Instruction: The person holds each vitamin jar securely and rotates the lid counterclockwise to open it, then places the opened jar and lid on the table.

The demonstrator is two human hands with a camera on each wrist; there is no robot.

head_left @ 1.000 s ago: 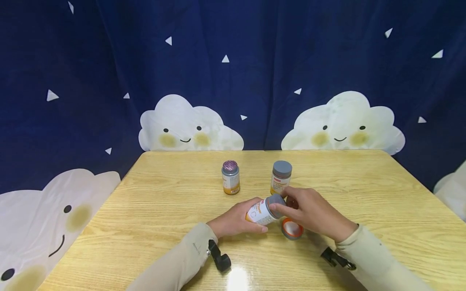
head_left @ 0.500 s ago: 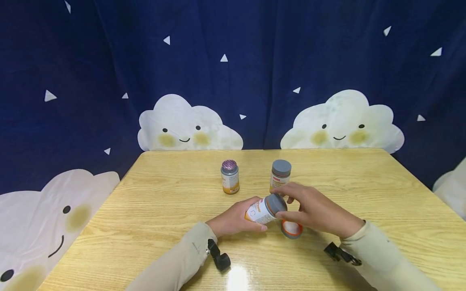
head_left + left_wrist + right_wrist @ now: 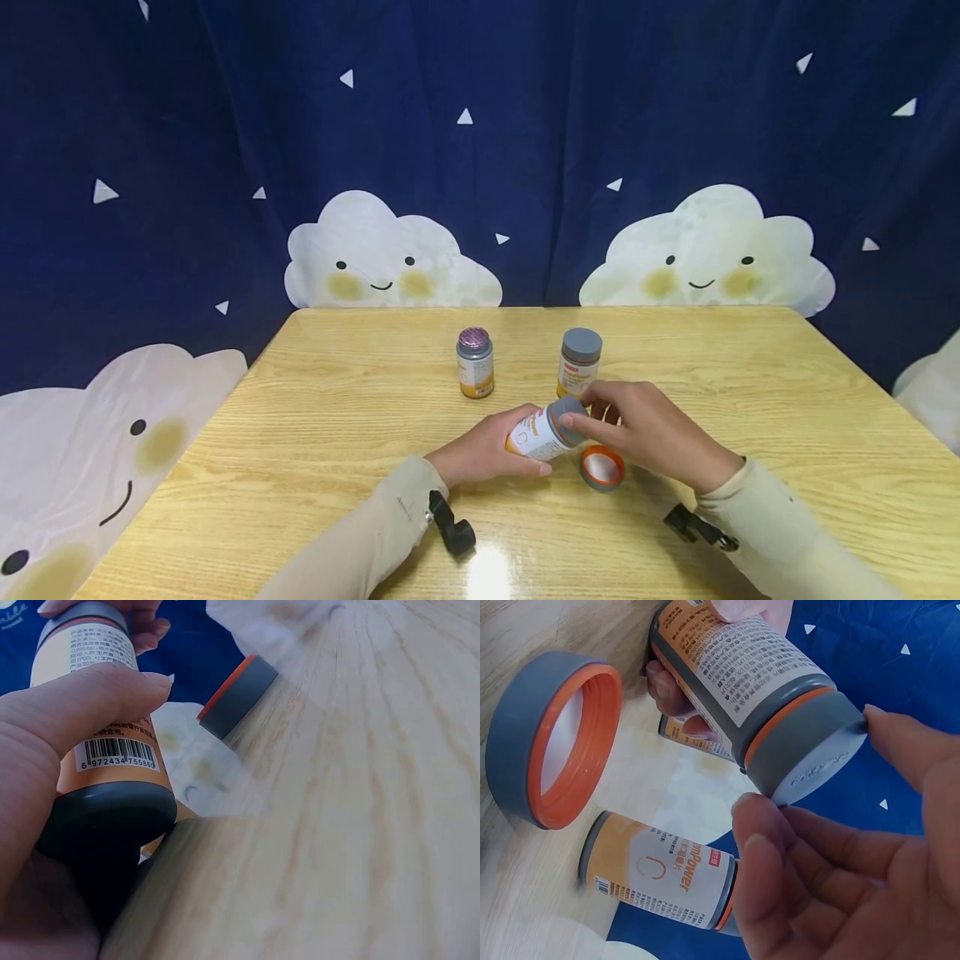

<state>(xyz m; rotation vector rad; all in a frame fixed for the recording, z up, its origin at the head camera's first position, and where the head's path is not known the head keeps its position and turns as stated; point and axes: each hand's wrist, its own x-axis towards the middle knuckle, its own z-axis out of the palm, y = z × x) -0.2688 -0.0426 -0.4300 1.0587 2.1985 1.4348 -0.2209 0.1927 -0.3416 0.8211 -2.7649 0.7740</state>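
Note:
My left hand (image 3: 483,454) grips a white and orange pill bottle (image 3: 531,439), tilted with its capped end up and to the right. The bottle's barcode label shows under the left thumb in the left wrist view. My right hand (image 3: 648,433) pinches the bottle's grey screw cap (image 3: 810,746) between thumb and fingertips. An orange ring shows between the cap and the bottle's grey shoulder. Below the right fingers a loose grey cap (image 3: 602,468) lies on the table, its orange inside facing up.
Behind the hands stand two similar bottles on the wooden table (image 3: 360,400). The uncapped bottle (image 3: 476,367) on the left shows a pinkish foil seal. The capped bottle (image 3: 581,358) on the right is partly hidden by my right hand. A dark blue curtain (image 3: 517,150) hangs beyond the table.
Half a second ago my right fingers were spread wider around the cap; now they are closed in on its edge again, as a second ago. The left hand and bottle have hardly moved.

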